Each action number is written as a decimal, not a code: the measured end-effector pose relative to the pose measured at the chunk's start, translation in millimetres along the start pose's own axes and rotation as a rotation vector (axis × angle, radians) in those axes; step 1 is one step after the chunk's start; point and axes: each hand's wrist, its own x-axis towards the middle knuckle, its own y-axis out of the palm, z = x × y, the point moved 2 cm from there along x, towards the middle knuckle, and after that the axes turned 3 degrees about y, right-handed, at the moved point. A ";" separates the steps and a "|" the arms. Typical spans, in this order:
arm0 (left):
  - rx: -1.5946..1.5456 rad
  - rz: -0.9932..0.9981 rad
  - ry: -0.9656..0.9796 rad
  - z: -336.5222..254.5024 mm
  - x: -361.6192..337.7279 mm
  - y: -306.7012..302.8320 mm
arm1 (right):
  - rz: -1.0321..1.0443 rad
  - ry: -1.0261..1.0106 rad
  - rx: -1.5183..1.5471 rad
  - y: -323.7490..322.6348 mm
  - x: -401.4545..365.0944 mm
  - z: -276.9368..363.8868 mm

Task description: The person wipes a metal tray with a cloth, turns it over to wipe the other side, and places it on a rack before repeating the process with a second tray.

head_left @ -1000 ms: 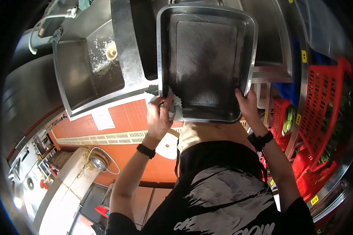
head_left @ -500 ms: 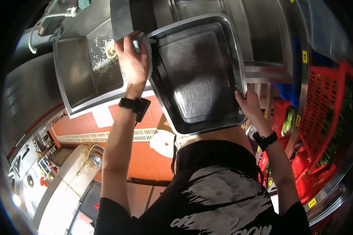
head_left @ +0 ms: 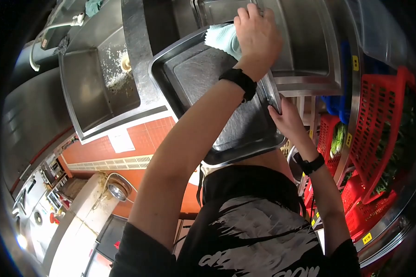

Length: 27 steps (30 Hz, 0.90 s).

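Right fingers [head_left: 276, 115] pinch a metal pan [head_left: 192, 78], left fingers [head_left: 243, 15] a cloth [head_left: 223, 40] at its far edge. Right of both, yellow labels [head_left: 355, 63] look blurry.

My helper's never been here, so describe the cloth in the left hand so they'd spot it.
Find the dark metal tray near the picture's centre. At its far rim, the left hand holds the pale, zigzag-edged cloth. The hand and paler colour set it apart from the green item near the tap.
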 end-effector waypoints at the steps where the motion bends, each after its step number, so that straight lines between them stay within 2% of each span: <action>1: -0.044 0.014 0.044 -4.5 0.3 1.3 | -0.003 0.004 0.002 0.7 -3.1 1.4; 4: 0.082 -0.058 0.210 32.3 -6.1 1.7 | -0.120 0.169 -0.072 0.7 -10.1 11.8; 5: 0.023 -0.182 0.274 54.5 -11.3 -5.0 | -0.133 0.177 -0.062 0.0 -9.0 12.4; 6: 0.062 -0.110 0.184 74.4 -16.6 -16.3 | -0.071 0.241 0.024 0.7 -8.6 10.9; 7: 0.103 -0.126 0.176 91.9 -24.3 -29.5 | -0.008 0.305 0.109 0.9 -9.7 9.3; 9: 0.098 0.027 -0.012 119.0 -46.2 -55.5 | -0.031 0.297 0.140 1.4 -11.8 10.7; 10: 0.088 0.001 0.004 131.1 -60.1 -67.7 | -0.038 0.274 0.166 1.5 -12.6 10.9; 12: 0.150 0.057 -0.298 150.4 -85.5 -87.5 | -0.029 0.274 0.189 0.2 -12.2 7.8; 14: 0.121 -0.029 -0.394 170.3 -109.8 -102.4 | -0.008 0.266 0.212 2.0 -10.4 5.7; 15: 0.041 -0.170 -0.366 183.5 -122.8 -101.3 | 0.011 0.226 0.214 3.0 -9.5 4.5; 17: -0.132 -0.370 -0.426 193.5 -138.2 -98.1 | 0.040 0.189 0.203 -1.0 -10.5 4.4; 18: -0.079 -0.413 -0.392 197.9 -139.6 -99.8 | 0.088 0.214 0.204 -3.4 -9.9 7.0; 21: 0.065 -0.312 -0.551 198.3 -144.3 -96.3 | 0.174 0.258 0.181 -7.2 -7.9 11.2; 23: 0.006 -0.383 -0.547 185.5 -143.2 -94.5 | 0.211 0.275 0.152 -7.3 -8.4 11.4; 25: 0.005 -0.406 -0.428 180.0 -144.9 -92.7 | 0.061 0.143 0.186 -8.5 -13.1 13.4; 27: 0.002 -0.324 -0.293 177.6 -149.2 -93.4 | 0.002 0.116 0.203 -7.0 -17.5 9.4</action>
